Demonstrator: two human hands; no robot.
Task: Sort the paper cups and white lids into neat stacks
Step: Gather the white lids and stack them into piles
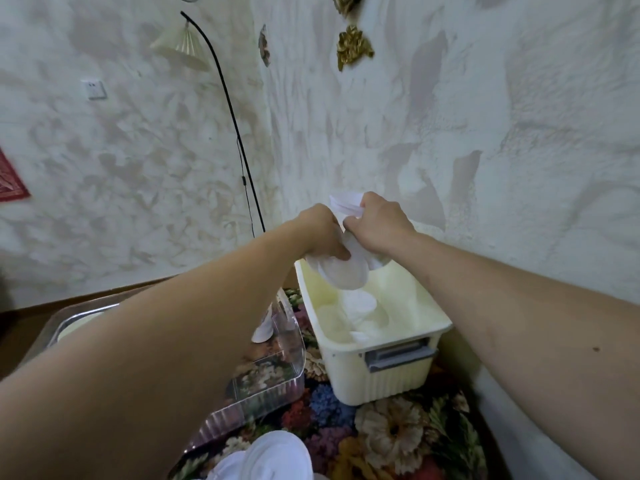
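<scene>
Both hands are raised over a cream plastic bin (391, 372). My left hand (322, 233) grips the lower part of a stack of white paper cups (344, 277), whose open mouth faces me. At the stack's upper end, my right hand (375, 221) closes around the cups. Several loose white cups (360, 310) lie inside the bin. A pile of white lids (273, 455) sits at the bottom edge of the view. Another cup stack (265, 327) lies in a clear plastic tray (266, 382), partly hidden by my left arm.
A floral cloth (391, 431) covers the table. A metal tray (65, 323) lies at the left, behind my arm. The textured wall stands close behind the bin, with a floor lamp (180, 46) in the corner.
</scene>
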